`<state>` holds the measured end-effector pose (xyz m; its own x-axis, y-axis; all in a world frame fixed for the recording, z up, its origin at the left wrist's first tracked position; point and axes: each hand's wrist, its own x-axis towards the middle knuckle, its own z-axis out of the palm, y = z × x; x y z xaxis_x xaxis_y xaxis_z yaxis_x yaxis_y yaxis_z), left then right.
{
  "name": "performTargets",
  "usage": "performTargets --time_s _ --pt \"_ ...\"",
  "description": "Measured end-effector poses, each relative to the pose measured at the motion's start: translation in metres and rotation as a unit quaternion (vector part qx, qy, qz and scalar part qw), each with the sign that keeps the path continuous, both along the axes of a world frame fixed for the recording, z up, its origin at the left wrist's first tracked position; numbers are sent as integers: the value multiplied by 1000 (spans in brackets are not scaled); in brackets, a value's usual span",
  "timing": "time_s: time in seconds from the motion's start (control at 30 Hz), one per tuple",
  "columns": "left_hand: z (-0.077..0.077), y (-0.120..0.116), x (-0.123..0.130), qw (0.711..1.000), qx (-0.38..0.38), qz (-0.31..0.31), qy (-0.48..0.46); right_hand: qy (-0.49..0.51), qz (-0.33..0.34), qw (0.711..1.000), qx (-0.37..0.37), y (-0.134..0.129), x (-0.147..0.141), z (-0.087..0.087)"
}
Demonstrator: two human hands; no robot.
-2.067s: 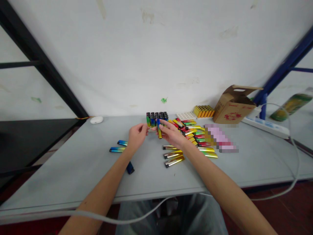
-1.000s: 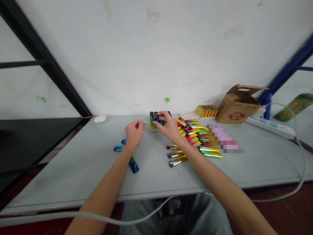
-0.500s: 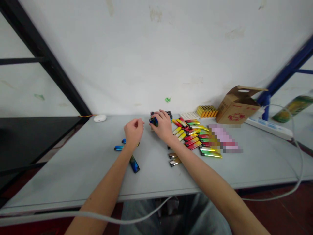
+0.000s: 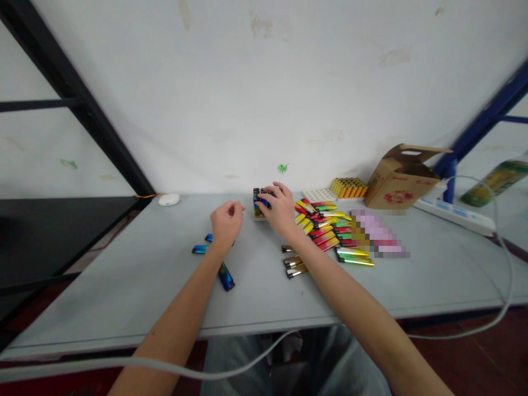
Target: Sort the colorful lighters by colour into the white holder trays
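Observation:
Standing lighters (image 4: 257,207) are packed upright in a low holder near the wall, at the middle of the table. My right hand (image 4: 280,208) is over their right side, thumb and fingers closed round a dark blue lighter (image 4: 264,203) among them. My left hand (image 4: 227,221) is curled closed above the table to the left; what it may hold is hidden. Below it lie several blue lighters (image 4: 226,278). To the right of my right hand spreads a pile of red, yellow and green lighters (image 4: 324,234), with a few brown ones (image 4: 292,262) in front.
Along the wall are a white perforated tray (image 4: 319,195), a block of yellow lighters (image 4: 350,188) and an open cardboard box (image 4: 400,181). A power strip (image 4: 456,215) is at the right, a white case (image 4: 169,199) at the left. A cable (image 4: 214,374) crosses the front.
My right hand has shifted slightly right, uncovering the left side of the standing lighters. The blue lighter at its fingertips is now among them. My left hand has barely moved.

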<state>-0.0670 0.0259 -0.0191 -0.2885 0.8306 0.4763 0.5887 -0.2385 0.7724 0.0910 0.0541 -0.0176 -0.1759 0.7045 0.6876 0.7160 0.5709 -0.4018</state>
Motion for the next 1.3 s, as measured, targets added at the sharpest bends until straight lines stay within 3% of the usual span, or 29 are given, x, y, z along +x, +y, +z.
performTargets --time_s 0.37,0.63,0.77,0.9,0.97,1.07,1.3 --pt "2 -1 1 1000 -8 -12 -2 -23 5 999 31 2 3 0" --pt "3 -2 1 1000 -13 -22 -3 -77 18 996 29 -10 6 7" --pt "3 -2 1 999 -20 -31 5 -41 27 998 44 -20 16 12" --pt "2 1 -3 999 -30 -28 14 -31 107 994 2 -39 32 9" --pt "1 4 -8 998 -44 -31 36 -103 179 978 -39 -50 35 6" --pt "-2 9 -19 991 -64 -32 116 -194 265 944 -40 -62 27 2" --pt "-5 18 -43 993 -57 62 77 -258 297 916 -73 -75 -12 -9"
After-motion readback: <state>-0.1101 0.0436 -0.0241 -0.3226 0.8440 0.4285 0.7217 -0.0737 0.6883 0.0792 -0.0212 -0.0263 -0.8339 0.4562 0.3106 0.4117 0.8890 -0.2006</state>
